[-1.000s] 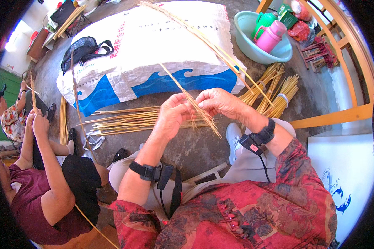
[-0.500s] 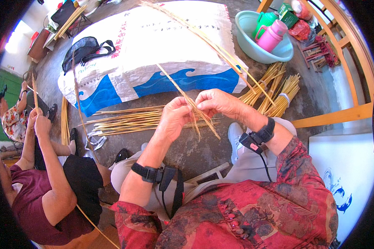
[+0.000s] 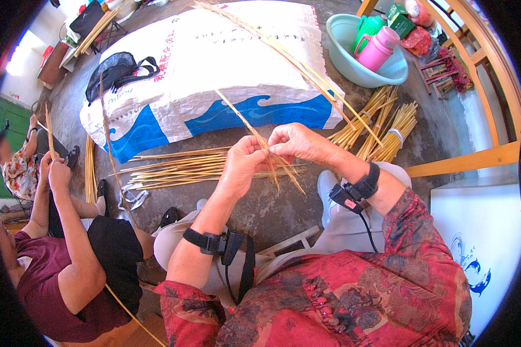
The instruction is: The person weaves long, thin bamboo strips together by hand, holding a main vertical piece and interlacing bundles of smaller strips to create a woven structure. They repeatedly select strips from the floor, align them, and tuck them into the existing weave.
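Note:
Both hands meet in front of my knees on a slim bunch of dry straw-like stalks (image 3: 235,111). Its narrow stalk end points up and away to the left, while the frayed, tasselled end fans out below the fingers. My left hand (image 3: 242,165) is closed, pinching the bunch between thumb and fingertips. From the right side my right hand (image 3: 304,143) pinches it too, its fingertips touching those of the left. The exact grip behind the fingers is hidden. Beyond them, a white woven sack sheet (image 3: 231,52) with a blue wave pattern lies on the floor, long stalks (image 3: 283,53) resting across it.
Loose stalks (image 3: 182,168) lie along the sheet's near edge. Tied bundles (image 3: 391,136) sit to the right, below a light-blue basin (image 3: 344,63) holding a pink flask (image 3: 378,51). A wooden frame (image 3: 469,161) stands at right. Two people work at left, one in a maroon top (image 3: 58,283).
My right hand has shifted slightly left, its fingertips closer to the left hand's. The bunch's upper tip has moved a little left. The left hand stays nearly in place.

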### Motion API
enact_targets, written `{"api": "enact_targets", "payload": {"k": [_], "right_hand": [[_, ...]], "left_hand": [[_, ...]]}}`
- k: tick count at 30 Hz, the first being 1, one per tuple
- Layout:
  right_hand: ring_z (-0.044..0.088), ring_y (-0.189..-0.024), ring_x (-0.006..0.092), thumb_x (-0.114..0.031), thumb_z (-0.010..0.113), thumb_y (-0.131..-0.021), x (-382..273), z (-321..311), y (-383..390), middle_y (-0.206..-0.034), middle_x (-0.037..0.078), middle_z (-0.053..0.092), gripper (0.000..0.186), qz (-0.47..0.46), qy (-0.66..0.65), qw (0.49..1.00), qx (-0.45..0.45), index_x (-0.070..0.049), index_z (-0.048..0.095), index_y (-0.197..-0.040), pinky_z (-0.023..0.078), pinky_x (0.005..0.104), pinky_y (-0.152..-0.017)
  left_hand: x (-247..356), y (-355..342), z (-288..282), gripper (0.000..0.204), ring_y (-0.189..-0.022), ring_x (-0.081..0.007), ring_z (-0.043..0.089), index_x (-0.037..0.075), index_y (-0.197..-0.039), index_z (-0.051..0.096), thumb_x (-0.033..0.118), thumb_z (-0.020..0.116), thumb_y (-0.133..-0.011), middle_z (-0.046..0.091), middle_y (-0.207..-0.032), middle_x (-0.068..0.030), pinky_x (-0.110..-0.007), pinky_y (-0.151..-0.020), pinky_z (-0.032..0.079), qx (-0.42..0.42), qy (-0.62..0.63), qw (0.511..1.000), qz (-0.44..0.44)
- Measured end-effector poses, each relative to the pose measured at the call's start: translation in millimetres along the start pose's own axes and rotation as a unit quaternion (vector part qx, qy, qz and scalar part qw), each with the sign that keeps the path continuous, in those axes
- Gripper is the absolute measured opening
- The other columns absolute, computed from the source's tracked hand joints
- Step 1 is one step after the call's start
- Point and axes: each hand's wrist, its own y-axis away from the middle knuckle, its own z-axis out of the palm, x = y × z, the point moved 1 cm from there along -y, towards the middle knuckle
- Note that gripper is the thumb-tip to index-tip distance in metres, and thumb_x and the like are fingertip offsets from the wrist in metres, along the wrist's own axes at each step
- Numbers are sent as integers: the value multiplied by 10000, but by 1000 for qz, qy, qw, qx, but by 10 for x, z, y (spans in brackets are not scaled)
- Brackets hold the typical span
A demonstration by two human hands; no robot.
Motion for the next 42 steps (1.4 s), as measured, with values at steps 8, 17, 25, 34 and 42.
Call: {"api": "enact_targets", "payload": {"k": [8, 17, 25, 34, 42], "right_hand": [[568, -607, 96, -186, 563, -793, -17, -35, 18, -698, 22, 582, 167, 50, -76, 996, -23, -28, 585, -840, 469, 219, -537], [537, -580, 83, -182, 555, -793, -49, 43, 48, -685, 11, 553, 157, 12, 24, 1000, 3, -29, 557, -825, 453, 209, -501], [534, -574, 72, -174, 561, -790, -16, 15, 43, -681, 9, 552, 154, 32, -79, 996, 5, -26, 547, -829, 417, 192, -492], [537, -533, 97, -156, 557, -782, 37, -19, 24, -684, 29, 561, 142, 27, -176, 984, 10, -28, 556, -842, 448, 217, -463], [526, -583, 76, -195, 591, -779, -32, 62, 29, -717, 8, 551, 206, 34, -85, 996, -9, -27, 544, -889, 453, 203, -529]], "left_hand": [[12, 17, -20, 104, -685, -135, 566, 26, -902, 507, 45, 523, -801, 561, -787, -55, -327, -651, 519, -22, 13, 999, -32], [-20, 18, -90, 41, -632, -131, 546, 25, -832, 521, 54, 515, -805, 549, -715, -50, -309, -608, 511, -32, 40, 996, -69], [9, -23, -109, 60, -587, -123, 529, 23, -828, 493, 45, 526, -784, 539, -708, -48, -307, -584, 504, -50, 90, 992, -69], [27, 0, -88, 53, -589, -115, 536, 29, -869, 507, 46, 506, -819, 560, -737, -54, -289, -592, 505, -34, 74, 996, -43], [-4, -5, -124, 46, -584, -119, 532, 31, -832, 500, 65, 528, -817, 557, -703, -56, -280, -559, 498, -36, 29, 997, -65]]}}
